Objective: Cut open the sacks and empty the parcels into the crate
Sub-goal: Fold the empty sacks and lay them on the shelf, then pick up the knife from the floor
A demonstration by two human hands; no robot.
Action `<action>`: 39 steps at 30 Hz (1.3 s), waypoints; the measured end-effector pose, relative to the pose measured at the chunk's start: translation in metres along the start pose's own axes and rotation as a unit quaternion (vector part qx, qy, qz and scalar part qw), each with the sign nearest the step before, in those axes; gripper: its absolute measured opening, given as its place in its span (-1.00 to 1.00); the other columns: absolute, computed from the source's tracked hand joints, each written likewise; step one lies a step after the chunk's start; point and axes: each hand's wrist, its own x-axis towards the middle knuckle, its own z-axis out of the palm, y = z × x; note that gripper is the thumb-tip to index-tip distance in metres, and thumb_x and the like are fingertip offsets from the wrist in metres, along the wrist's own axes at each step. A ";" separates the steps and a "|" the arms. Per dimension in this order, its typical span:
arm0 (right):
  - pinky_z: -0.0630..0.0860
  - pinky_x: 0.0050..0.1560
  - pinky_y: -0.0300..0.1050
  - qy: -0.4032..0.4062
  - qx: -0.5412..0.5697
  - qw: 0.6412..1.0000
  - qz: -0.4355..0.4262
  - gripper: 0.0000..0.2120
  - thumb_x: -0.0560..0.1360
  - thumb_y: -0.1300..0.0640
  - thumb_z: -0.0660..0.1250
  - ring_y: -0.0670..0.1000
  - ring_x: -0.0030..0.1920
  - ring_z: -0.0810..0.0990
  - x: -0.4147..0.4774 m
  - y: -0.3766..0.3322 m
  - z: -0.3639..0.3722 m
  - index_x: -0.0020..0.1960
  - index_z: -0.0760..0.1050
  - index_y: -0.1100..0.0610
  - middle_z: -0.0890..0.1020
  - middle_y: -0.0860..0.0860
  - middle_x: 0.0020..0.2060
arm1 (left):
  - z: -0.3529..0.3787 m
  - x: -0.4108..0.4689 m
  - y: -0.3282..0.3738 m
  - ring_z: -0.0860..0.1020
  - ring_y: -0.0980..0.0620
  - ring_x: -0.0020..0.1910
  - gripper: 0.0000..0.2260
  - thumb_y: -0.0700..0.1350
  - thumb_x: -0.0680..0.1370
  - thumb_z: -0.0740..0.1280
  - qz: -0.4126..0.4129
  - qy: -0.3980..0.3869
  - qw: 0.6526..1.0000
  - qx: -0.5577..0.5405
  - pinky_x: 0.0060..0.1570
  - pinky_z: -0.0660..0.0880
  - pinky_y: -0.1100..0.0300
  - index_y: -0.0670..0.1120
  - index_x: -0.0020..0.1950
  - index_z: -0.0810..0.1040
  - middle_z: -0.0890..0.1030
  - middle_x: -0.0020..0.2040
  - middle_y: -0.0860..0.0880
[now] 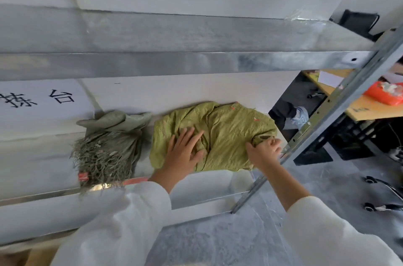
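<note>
Here, the yellow-green sack (226, 132) lies on the shelf (202, 185); the left grip (185, 153) presses it, fingers spread, while the right grip (262, 151) pinches its right corner. A frayed grey sack (109, 145) lies just beside.

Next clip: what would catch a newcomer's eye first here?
The yellow-green sack on the white shelf, mid-frame: the left hand presses flat on it while the right hand grips its right corner. Just left lies a grey sack with a frayed end.
</note>
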 end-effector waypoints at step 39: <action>-0.06 0.52 0.04 -0.181 -0.040 0.748 -0.638 -0.38 0.62 0.05 0.15 0.07 0.54 0.03 -0.702 0.115 0.110 0.57 -0.03 0.18 0.10 0.09 0.55 | -0.188 -0.803 0.059 0.12 0.02 0.53 -0.50 0.05 0.60 0.14 -0.391 0.172 0.889 0.167 0.46 -0.04 -0.03 -0.06 0.53 0.22 0.23 0.53 -0.02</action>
